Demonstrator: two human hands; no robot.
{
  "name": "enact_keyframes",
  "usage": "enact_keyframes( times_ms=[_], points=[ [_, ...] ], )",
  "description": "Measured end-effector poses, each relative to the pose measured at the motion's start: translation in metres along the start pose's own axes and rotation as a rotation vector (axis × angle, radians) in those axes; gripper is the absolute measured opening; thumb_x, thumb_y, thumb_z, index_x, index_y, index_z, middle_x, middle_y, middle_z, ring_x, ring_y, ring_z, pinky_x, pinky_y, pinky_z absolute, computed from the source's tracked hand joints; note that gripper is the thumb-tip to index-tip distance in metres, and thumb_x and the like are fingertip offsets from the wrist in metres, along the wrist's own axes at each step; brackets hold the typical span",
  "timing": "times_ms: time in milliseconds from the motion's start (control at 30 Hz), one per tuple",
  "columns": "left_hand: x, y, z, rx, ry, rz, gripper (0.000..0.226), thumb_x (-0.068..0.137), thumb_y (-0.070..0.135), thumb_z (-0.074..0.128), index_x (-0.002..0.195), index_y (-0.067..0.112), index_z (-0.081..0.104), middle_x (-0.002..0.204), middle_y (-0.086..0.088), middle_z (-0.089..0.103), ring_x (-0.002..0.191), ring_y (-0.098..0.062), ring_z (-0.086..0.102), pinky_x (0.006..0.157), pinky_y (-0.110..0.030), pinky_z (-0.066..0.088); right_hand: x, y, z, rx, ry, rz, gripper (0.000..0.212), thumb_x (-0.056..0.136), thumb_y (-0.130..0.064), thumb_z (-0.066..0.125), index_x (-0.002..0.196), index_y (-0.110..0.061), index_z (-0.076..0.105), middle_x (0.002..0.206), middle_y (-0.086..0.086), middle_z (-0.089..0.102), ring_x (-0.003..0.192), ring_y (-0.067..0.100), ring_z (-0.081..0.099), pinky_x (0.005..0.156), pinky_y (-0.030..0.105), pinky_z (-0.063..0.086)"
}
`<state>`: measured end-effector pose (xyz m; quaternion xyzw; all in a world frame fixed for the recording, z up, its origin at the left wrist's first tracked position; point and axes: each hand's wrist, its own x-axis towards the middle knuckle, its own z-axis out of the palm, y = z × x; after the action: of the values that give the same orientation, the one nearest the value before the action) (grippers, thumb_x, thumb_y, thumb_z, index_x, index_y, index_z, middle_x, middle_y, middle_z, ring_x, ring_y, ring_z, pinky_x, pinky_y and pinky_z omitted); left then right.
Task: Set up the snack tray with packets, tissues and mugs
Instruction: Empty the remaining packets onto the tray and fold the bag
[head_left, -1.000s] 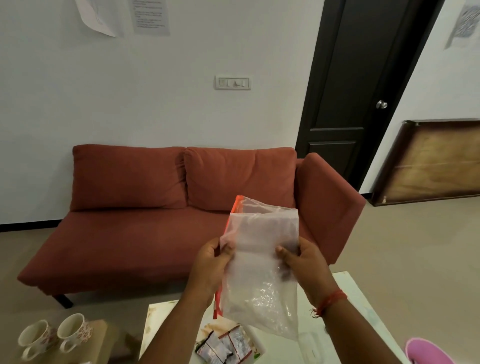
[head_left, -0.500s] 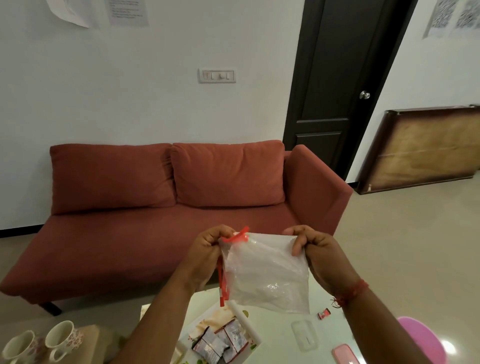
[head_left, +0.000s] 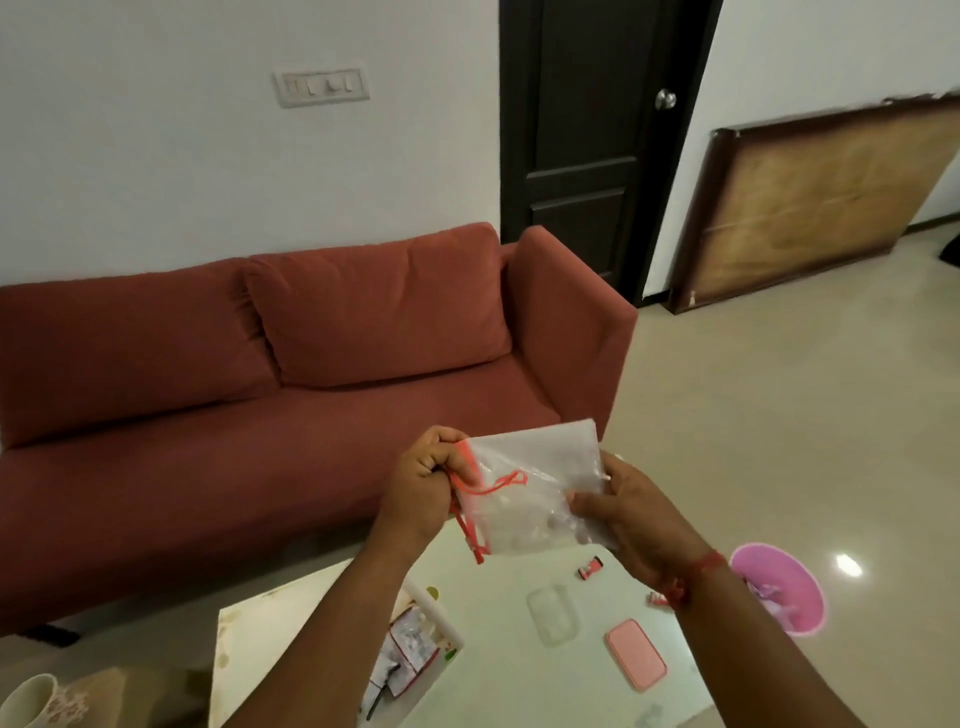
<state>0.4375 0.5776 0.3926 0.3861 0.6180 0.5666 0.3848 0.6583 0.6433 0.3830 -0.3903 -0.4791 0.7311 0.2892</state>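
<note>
Both my hands hold a clear plastic zip bag (head_left: 535, 483) with a red seal strip and red string, above the white table (head_left: 498, 670). My left hand (head_left: 426, 483) pinches the red-edged left side. At the bag's right lower corner, my right hand (head_left: 628, 519) grips it. The bag lies roughly flat and crumpled. Below my left arm, several snack packets (head_left: 408, 649) lie in the white tray (head_left: 441, 618) on the table. A floral mug (head_left: 31, 701) shows at the bottom left corner, partly cut off.
A pink lid (head_left: 636, 660) and a clear container (head_left: 553, 613) lie on the table, with a small red item (head_left: 590, 566) near them. A pink bowl (head_left: 779, 592) sits to the right. A red sofa (head_left: 260, 395) stands behind the table; a dark door (head_left: 582, 130) and a leaning wooden board (head_left: 810, 197) are beyond.
The bag has gone from hanging upright to lying flatter and crumpled between my hands. My view has swung to the right, so the mugs slid to the left edge.
</note>
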Motion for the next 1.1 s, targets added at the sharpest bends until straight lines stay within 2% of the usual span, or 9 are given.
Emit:
enact_keyframes(
  times_ms=[100, 167, 267, 333, 400, 600, 800, 900, 1100],
  points=[
    [0.022, -0.023, 0.054, -0.068, 0.091, -0.105, 0.05, 0.072, -0.028, 0.034, 0.063, 0.011, 0.064, 0.085, 0.004, 0.069, 0.073, -0.022, 0.065, 0.061, -0.036, 0.059, 0.018, 0.003, -0.063, 0.0, 0.088, -0.019, 0.04, 0.089, 0.009, 0.061, 0.124, -0.01, 0.06, 0.113, 0.019, 0.071, 0.087, 0.034, 0.069, 0.059, 0.032, 0.054],
    [0.042, -0.043, 0.097, -0.086, 0.146, -0.171, 0.042, 0.079, -0.028, 0.039, 0.07, 0.005, 0.064, 0.102, -0.005, 0.068, 0.081, -0.027, 0.069, 0.073, -0.039, 0.062, 0.032, 0.007, -0.115, 0.014, 0.144, -0.022, 0.037, 0.092, 0.006, 0.059, 0.123, -0.012, 0.061, 0.113, 0.016, 0.072, 0.09, 0.034, 0.071, 0.064, 0.036, 0.056],
    [0.066, -0.077, 0.165, 0.093, 0.055, -0.249, 0.045, 0.088, -0.012, 0.054, 0.105, 0.027, 0.067, 0.129, 0.01, 0.059, 0.121, -0.015, 0.057, 0.1, -0.034, 0.048, 0.054, 0.024, -0.196, -0.028, 0.204, -0.001, 0.034, 0.094, 0.001, 0.059, 0.124, -0.015, 0.06, 0.112, 0.014, 0.072, 0.091, 0.034, 0.072, 0.069, 0.041, 0.056],
    [0.08, -0.103, 0.218, 0.186, -0.069, -0.356, 0.063, 0.09, 0.001, 0.061, 0.134, 0.045, 0.048, 0.143, 0.015, 0.043, 0.136, -0.008, 0.039, 0.109, -0.036, 0.038, 0.071, 0.043, -0.253, -0.045, 0.293, 0.037, 0.034, 0.093, -0.001, 0.061, 0.124, -0.015, 0.059, 0.112, 0.013, 0.071, 0.09, 0.032, 0.072, 0.067, 0.042, 0.058],
    [0.09, -0.128, 0.272, 0.249, -0.12, -0.48, 0.075, 0.091, 0.012, 0.065, 0.146, 0.047, 0.029, 0.15, 0.008, 0.034, 0.141, -0.011, 0.033, 0.111, -0.039, 0.034, 0.085, 0.069, -0.31, -0.05, 0.403, 0.097, 0.035, 0.092, 0.0, 0.06, 0.124, -0.015, 0.058, 0.113, 0.012, 0.07, 0.093, 0.031, 0.072, 0.069, 0.044, 0.06],
    [0.085, -0.212, 0.382, 0.337, -0.177, -0.675, 0.056, 0.097, 0.016, 0.057, 0.146, 0.032, 0.035, 0.15, 0.001, 0.042, 0.133, -0.019, 0.045, 0.097, -0.03, 0.037, 0.112, 0.169, -0.455, -0.126, 0.697, 0.299, 0.036, 0.095, -0.004, 0.052, 0.129, -0.018, 0.051, 0.114, 0.007, 0.065, 0.104, 0.032, 0.064, 0.084, 0.034, 0.051],
    [0.072, -0.293, 0.408, 0.296, -0.125, -0.807, 0.04, 0.093, 0.004, 0.06, 0.128, 0.024, 0.051, 0.14, -0.001, 0.05, 0.113, -0.019, 0.059, 0.102, -0.043, 0.046, 0.138, 0.272, -0.558, -0.23, 0.902, 0.527, 0.054, 0.094, -0.003, 0.046, 0.146, -0.014, 0.036, 0.118, 0.013, 0.058, 0.1, 0.03, 0.055, 0.084, 0.036, 0.047],
    [0.073, -0.329, 0.407, 0.32, -0.067, -0.83, 0.036, 0.093, 0.004, 0.06, 0.125, 0.021, 0.055, 0.134, -0.003, 0.055, 0.112, -0.025, 0.062, 0.098, -0.044, 0.05, 0.158, 0.319, -0.595, -0.286, 0.925, 0.596, 0.051, 0.091, 0.001, 0.044, 0.141, -0.01, 0.04, 0.122, 0.017, 0.059, 0.113, 0.038, 0.056, 0.095, 0.044, 0.051],
    [0.093, -0.375, 0.412, 0.39, -0.008, -0.823, 0.03, 0.097, 0.001, 0.05, 0.122, 0.018, 0.055, 0.129, -0.006, 0.056, 0.109, -0.026, 0.063, 0.099, -0.044, 0.049, 0.201, 0.384, -0.643, -0.427, 0.887, 0.664, 0.057, 0.093, 0.004, 0.04, 0.146, -0.014, 0.034, 0.119, 0.013, 0.06, 0.112, 0.036, 0.058, 0.097, 0.053, 0.052]
  ],
)
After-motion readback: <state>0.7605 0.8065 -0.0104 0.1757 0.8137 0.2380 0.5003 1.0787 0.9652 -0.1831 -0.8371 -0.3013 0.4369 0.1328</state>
